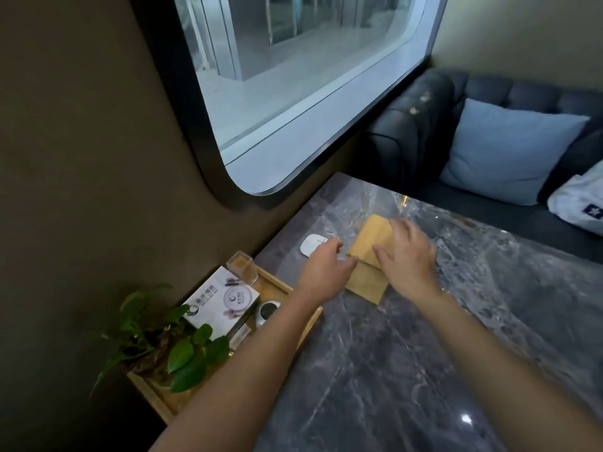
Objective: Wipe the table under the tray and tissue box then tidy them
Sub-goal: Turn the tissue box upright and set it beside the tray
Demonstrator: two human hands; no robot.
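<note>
A light wooden tissue box (367,244) stands on the dark marble table (391,370), a little past its middle toward the window. My right hand (408,256) lies over the box's top and right side with its fingers spread. Against the box's left side presses my left hand (323,269), so the box sits between both hands. A wooden tray (280,283) rests at the table's left edge by the wall, partly under my left forearm. The hands are slightly blurred. No cloth is visible.
The tray holds a potted green plant (163,337), a printed card (222,301), a clear jar (243,267) and a small white device (267,313). A white round gadget (313,244) lies left of the box. A dark sofa (424,125) with a blue cushion (509,154) stands beyond the table.
</note>
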